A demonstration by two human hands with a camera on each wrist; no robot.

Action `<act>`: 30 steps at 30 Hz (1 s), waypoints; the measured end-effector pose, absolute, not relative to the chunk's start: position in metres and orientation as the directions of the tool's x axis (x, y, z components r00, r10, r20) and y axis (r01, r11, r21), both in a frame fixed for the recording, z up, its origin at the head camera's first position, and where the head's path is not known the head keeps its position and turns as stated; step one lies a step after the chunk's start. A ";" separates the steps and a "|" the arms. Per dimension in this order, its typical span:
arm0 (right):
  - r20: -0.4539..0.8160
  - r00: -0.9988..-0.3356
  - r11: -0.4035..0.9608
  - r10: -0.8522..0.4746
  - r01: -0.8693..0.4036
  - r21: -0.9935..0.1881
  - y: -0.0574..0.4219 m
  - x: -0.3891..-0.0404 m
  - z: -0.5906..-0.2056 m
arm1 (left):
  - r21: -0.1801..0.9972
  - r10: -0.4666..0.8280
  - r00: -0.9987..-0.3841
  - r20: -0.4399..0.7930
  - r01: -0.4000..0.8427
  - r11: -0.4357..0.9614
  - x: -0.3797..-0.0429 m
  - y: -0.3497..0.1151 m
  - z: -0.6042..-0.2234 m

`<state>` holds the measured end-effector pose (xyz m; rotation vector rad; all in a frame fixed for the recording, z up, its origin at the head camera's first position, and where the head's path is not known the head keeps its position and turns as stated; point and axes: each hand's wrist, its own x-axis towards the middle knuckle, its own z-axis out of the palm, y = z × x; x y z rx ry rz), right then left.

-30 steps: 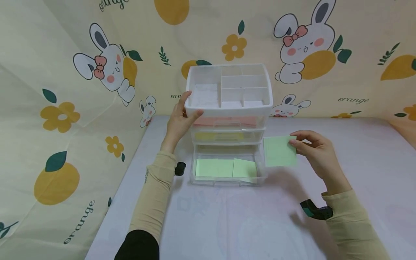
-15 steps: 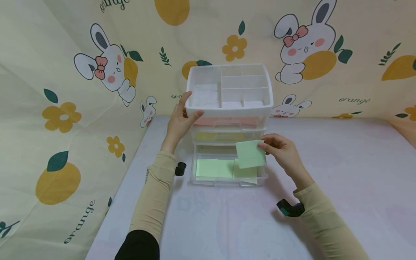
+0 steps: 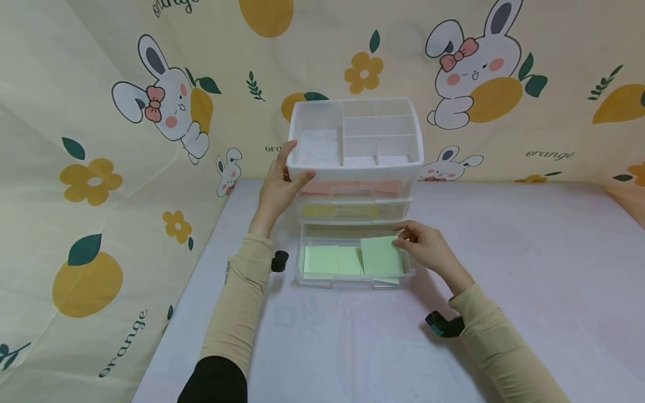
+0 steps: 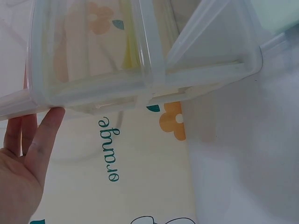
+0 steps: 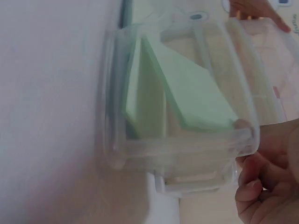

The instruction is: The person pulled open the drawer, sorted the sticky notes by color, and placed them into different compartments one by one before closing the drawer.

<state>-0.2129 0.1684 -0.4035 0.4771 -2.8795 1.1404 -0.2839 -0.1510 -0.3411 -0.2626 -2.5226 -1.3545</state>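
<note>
A white and clear plastic drawer organizer (image 3: 355, 173) stands on the table with its bottom drawer (image 3: 314, 283) pulled out. My left hand (image 3: 276, 190) grips the upper left corner, thumb on the front edge and fingers along the side. Over the right part of that drawer, my right hand (image 3: 428, 252) pinches a light green sticky note pad (image 3: 381, 254) by its right edge. In the right wrist view the pad (image 5: 194, 93) tilts inside the drawer, above another green pad (image 5: 145, 102). More green notes (image 3: 322, 260) lie at the drawer's left.
The middle drawer (image 3: 393, 211) contains something yellow, and the upper drawer (image 3: 403, 189) something pink; both are pushed in. A divided tray (image 3: 383, 126) tops the organizer. Behind the white table (image 3: 322, 341) hangs a patterned cloth (image 3: 322, 61).
My right hand has carried the green pad leftward from beside the organizer, then down into the open drawer's right side. The left hand has kept its place.
</note>
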 end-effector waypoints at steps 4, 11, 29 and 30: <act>0.171 -0.922 0.720 -0.348 -0.379 -0.581 0.166 -0.211 -0.405 | 0.794 0.031 -0.950 0.312 0.279 0.540 -0.284 -0.151 -0.342; 0.180 -0.920 0.732 -0.347 -0.386 -0.562 0.164 -0.210 -0.409 | 0.784 0.033 -0.947 0.320 0.284 0.552 -0.284 -0.151 -0.341; 0.110 -0.933 0.536 -0.342 -0.290 -0.793 0.142 -0.176 -0.390 | 0.780 0.032 -0.948 0.316 0.279 0.561 -0.284 -0.151 -0.342; 0.089 -0.931 0.507 -0.353 -0.271 -0.818 0.140 -0.173 -0.389 | 0.779 0.031 -0.948 0.316 0.278 0.561 -0.284 -0.151 -0.342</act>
